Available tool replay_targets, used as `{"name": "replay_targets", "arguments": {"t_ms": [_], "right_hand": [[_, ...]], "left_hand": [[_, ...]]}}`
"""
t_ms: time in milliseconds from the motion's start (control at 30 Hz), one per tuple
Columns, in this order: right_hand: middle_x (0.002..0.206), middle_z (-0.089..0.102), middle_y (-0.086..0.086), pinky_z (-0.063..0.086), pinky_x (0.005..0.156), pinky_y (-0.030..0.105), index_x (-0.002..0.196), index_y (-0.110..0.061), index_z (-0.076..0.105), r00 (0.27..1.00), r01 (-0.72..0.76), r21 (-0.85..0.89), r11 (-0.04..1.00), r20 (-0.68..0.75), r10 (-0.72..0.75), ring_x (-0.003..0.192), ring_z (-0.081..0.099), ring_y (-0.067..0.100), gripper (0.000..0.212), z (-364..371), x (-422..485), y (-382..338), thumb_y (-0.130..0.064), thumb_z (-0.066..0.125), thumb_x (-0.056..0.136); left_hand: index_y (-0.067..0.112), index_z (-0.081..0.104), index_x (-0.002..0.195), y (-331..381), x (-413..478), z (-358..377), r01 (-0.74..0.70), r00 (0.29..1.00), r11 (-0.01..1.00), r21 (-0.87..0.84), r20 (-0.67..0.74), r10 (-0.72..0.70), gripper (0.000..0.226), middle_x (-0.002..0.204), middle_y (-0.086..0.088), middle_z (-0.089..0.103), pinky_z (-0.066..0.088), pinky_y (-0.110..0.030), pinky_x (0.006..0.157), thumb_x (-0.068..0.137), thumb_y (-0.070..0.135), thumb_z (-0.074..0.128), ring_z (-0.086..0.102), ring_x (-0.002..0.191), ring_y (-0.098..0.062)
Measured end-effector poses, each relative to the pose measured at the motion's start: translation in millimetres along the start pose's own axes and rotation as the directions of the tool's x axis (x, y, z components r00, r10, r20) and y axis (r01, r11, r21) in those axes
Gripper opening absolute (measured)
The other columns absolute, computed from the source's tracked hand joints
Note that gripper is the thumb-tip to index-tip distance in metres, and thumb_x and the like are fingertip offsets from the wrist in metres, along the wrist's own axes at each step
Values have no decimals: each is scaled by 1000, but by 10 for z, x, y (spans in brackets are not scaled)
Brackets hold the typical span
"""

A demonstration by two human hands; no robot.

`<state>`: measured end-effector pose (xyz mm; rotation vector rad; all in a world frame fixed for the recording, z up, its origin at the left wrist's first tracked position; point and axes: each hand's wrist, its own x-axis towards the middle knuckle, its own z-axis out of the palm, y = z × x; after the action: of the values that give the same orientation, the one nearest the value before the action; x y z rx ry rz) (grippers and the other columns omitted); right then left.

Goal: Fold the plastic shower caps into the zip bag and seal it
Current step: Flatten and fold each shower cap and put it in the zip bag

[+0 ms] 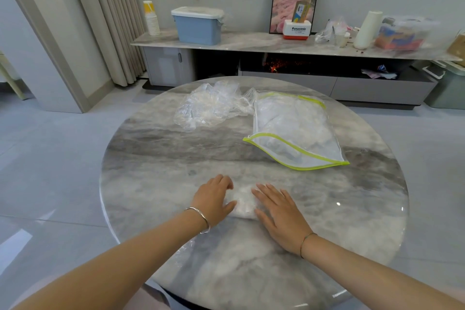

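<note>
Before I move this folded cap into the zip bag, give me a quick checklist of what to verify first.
1. Folded shower cap pressed flat: ok, the left hand and right hand both rest on it.
2. Zip bag mouth open: ok, its near green-edged opening gapes toward the hands.
3. Room left in the bag: cannot tell, it already holds white contents.
4. Path to the bag: ok, only bare table lies between.
5. All caps folded: not ok, a loose pile of caps lies left of the bag.
</note>
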<state>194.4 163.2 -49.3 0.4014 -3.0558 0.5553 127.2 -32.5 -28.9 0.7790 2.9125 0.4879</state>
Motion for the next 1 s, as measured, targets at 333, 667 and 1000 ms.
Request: {"name": "replay_targets", "arguments": {"t_ms": [333,667,1000], "right_hand": [[156,2,-17,-13,112,23,149,-31,13,992,-15,-18,1000,123,17,140,-11,-2,83,64,10,163,-69,-2,77],[108,64,-12,27,92,19,108,-24,65,973,176,-101,979,-132,-188,96,59,5,42,4,-20,120,-52,51,79],[102,62,-8,28,81,21,107,-20,64,990,9,72,997,-141,1,96,57,12,24,2,105,106,-25,54,86]], "left_hand": [[24,12,150,-12,-117,116,-409,893,873,266,315,323,62,158,7,9,3,-28,116,96,53,11,9,145,-13],[24,23,148,13,-69,64,-354,912,894,274,311,266,54,156,6,18,12,-27,114,98,42,35,23,141,-14],[26,59,116,52,42,45,-111,988,987,113,116,98,28,112,0,64,42,-29,81,97,35,41,57,105,-22]]}}
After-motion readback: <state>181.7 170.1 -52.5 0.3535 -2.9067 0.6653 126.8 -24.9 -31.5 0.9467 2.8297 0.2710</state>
